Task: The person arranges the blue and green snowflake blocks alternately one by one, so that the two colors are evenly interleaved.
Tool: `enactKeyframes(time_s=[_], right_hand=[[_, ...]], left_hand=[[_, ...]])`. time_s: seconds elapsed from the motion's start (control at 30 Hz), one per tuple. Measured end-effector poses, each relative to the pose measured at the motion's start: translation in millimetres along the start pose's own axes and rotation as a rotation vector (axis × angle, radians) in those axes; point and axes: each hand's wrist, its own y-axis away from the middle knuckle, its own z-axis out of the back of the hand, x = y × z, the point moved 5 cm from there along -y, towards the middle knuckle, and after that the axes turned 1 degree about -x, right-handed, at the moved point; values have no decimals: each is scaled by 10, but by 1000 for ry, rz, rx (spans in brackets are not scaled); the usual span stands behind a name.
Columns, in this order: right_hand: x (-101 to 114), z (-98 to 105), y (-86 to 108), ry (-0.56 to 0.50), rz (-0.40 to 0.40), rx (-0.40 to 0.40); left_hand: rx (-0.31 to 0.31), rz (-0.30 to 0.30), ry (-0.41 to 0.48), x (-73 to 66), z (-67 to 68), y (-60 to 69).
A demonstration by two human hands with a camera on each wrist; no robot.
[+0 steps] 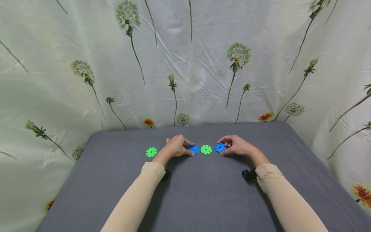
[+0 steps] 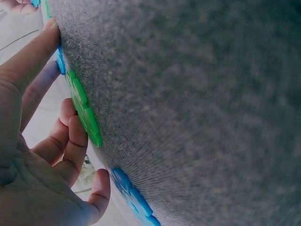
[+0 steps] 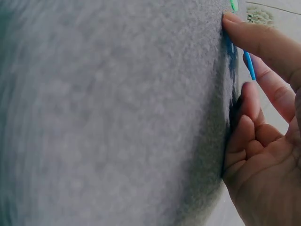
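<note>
My left hand (image 1: 175,146) pinches a blue notched plastic disc (image 1: 194,149) between thumb and index finger, at the table surface. Under that hand, the left wrist view shows a green disc (image 2: 84,108) by the curled fingers and another blue disc (image 2: 134,197) by the little finger; the hand covers both in the head view. Thumb and fingers of my right hand (image 1: 239,146) hold a blue disc (image 1: 220,147), slightly tilted in the right wrist view (image 3: 249,66). Between the two hands lies a green disc (image 1: 206,149).
A further green disc (image 1: 151,152) lies left of my left hand, in line with the others. Grey cloth covers the table (image 1: 197,193). Behind its far edge hangs a pale curtain (image 1: 203,80) printed with dandelions. Dark straps or mounts sit under both wrists.
</note>
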Motion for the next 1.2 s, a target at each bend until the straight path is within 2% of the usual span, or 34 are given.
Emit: enactKeyframes(time_s=[0.17, 0.4, 0.8, 1.2], right_hand=[[1, -6, -39, 22, -3, -2], [-18, 6, -34, 27, -19, 7], [-5, -31, -65, 7, -16, 39], [-16, -9, -66, -55, -66, 52]], left_hand=[[-2, 11, -5, 4, 1, 2], [2, -3, -16, -9, -24, -34], [8, 0, -24, 32, -36, -31], [3, -1, -18, 22, -7, -21]])
